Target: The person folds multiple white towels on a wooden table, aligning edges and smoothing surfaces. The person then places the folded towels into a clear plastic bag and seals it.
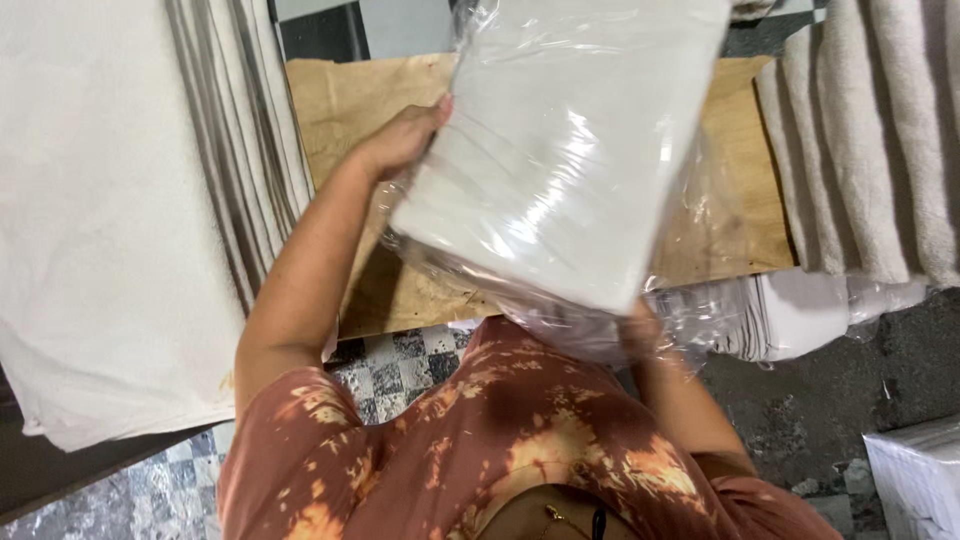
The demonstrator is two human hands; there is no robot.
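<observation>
Plastic-wrapped bundle: folded pale grey cloth (545, 150) sealed in a clear plastic bag (700, 190), filling the upper centre of the frame, tilted, held above the surface in front of my chest.
Left hand: my left hand (400, 140) sits left of centre, clasped on the bundle's left edge; my thumb lies on top at the upper left corner, the other fingers are hidden underneath.
Right hand: my right hand (640, 325) is at the bundle's lower right corner, just below centre, inside or behind the loose plastic; I cannot tell whether it is gripping or only propping the corner.
Bundle relative to grip: it spans between my 2 hands, left edge at one, lower right corner at the other.
Brown surface: a paper-covered tabletop (340, 100) lies beneath the bundle, across the upper middle.
Left of frame: a tall stack of white cloth (100, 220).
Upper right: folded beige towels (880, 140), stacked side by side.
Right, below the tabletop: another bagged white bundle (800, 315).
Lower edge: my rust-coloured tie-dye shirt (480, 440), over a checked floor (400, 365).
</observation>
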